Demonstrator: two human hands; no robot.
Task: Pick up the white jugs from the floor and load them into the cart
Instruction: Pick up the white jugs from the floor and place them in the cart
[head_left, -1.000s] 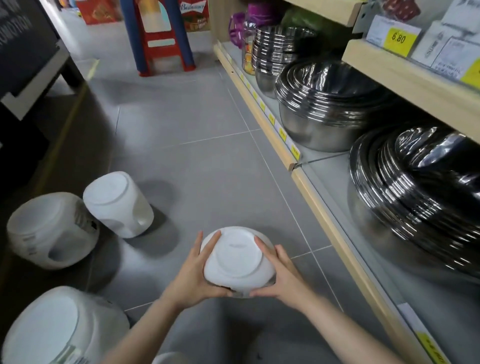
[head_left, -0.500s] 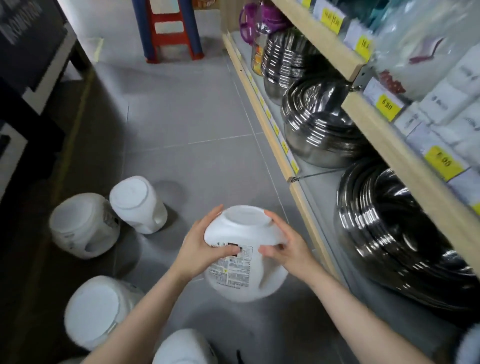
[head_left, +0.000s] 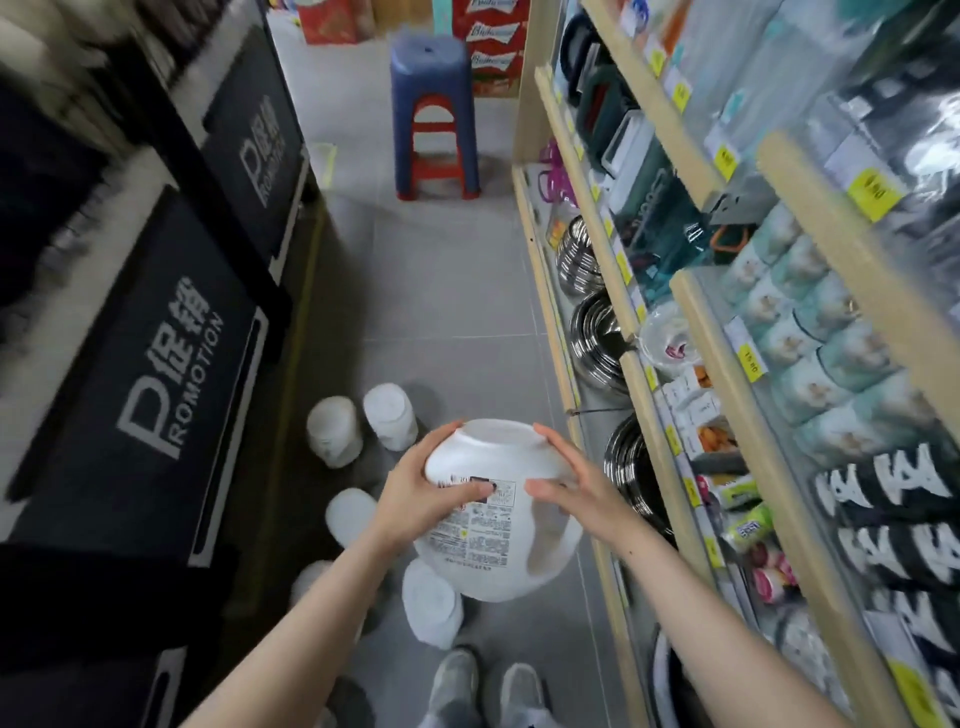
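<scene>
From my head camera, I hold one white jug up in the air between both hands, well above the grey tiled floor. My left hand wraps the jug's left side, fingers curled over its upper rim and thumb pressed across the printed label. My right hand clasps the right side the same way, fingers over the rim, thumb lying on the front just beside the label's edge. The two thumbs point toward each other and stay apart.

The jug is round-bodied, plain white plastic, tipped so its flat base faces away from me. A label of small black print covers the side turned to me, and a moulded handle opening shows at its lower right.

More white jugs stand on the floor below my arms, along the left side of the aisle beside dark promotion panels. Two stand together farther out; others sit nearer my shoes, and my left forearm covers part of them. How many there are I cannot tell. The label's print is too small to read.

On the right, wooden shelves carry stacked steel bowls and packaged goods, smeared by motion blur. A blue stool stands at the aisle's far end.
</scene>
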